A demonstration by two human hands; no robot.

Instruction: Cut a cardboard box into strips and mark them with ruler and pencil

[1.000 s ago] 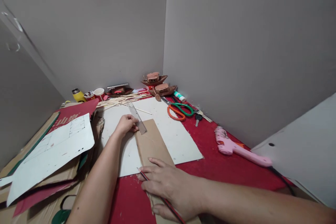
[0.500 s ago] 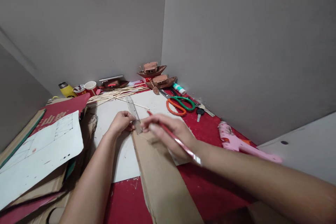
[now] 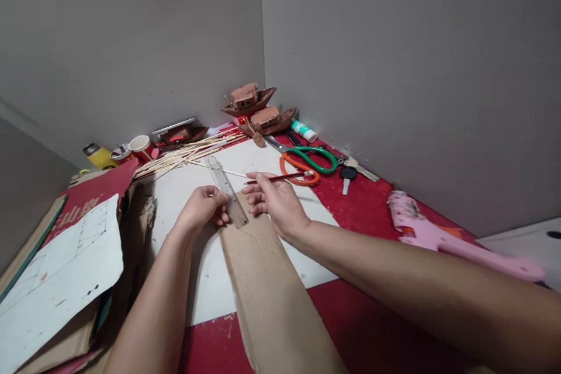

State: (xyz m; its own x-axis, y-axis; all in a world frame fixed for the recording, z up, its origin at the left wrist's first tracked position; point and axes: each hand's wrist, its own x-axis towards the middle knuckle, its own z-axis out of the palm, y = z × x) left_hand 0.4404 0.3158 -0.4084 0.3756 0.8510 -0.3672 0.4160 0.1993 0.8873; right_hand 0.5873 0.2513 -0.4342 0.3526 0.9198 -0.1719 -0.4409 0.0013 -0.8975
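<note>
My left hand [image 3: 207,208] grips the edge of a clear ruler [image 3: 231,197] between thumb and fingers. The ruler's near end lies over the far end of a brown cardboard strip [image 3: 272,286], and its far end reaches onto a white sheet [image 3: 208,277]. To the right of the ruler, my right hand [image 3: 278,198] holds a dark red pencil [image 3: 287,177] between thumb and forefinger. The pencil lies nearly level, its tip to the left near the ruler, and the other fingers are curled loosely above the cardboard.
Thin wooden sticks [image 3: 188,153] and model boats [image 3: 267,120] lie at the back. To the right are scissors [image 3: 313,159], keys [image 3: 348,174] and a pink glue gun [image 3: 451,239]. A drawn paper pattern [image 3: 65,277] rests on cardboard pieces at left, near a paper cup [image 3: 140,146].
My right hand has turned, swinging the pencil from a slant towards me to nearly level. The ruler's near end has shifted slightly right. The camera view has moved a little.
</note>
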